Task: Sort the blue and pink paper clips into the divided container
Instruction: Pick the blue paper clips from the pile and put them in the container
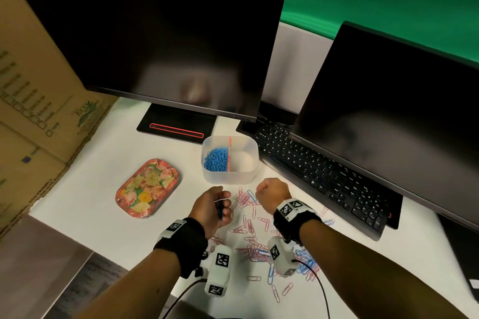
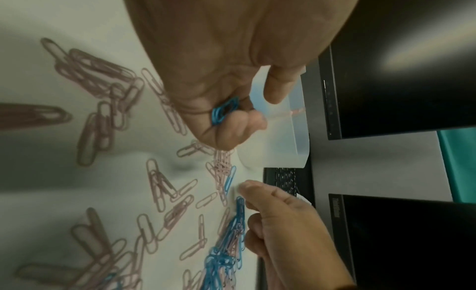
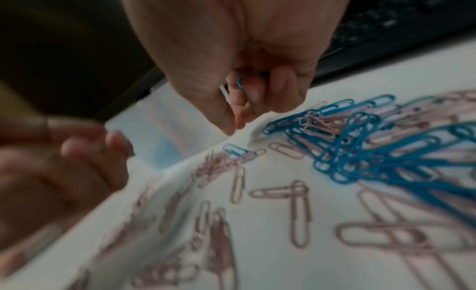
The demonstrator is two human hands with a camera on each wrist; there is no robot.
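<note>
Both hands hover just above the table, close in front of the divided container [image 1: 230,160]. The left hand [image 1: 213,208] has its fingers curled around a small bunch of blue paper clips [image 2: 223,112]. The right hand [image 1: 273,193] is also curled, and the right wrist view shows one blue clip [image 3: 240,81] pinched between its fingers.

The container stands between the two hands and the monitor stand [image 1: 177,128]. Its left compartment already holds a heap of blue clips [image 1: 216,160], while the right compartment looks empty; a thin red divider [image 1: 229,153] separates them. Many pink paper clips [image 1: 248,225] lie scattered on the white table [image 1: 85,204], and a mixed pile with more blue ones [image 1: 307,261] lies near the right wrist.

I judge that the step in hand is gathering blue clips to drop them in the left compartment. To do it well, each hand should come fully over the left side of the divider before it loosens, low enough that no clip bounces across. Clips hook into each other easily, so a pink one could hang on the bunch; a short check before releasing is wise.
</note>
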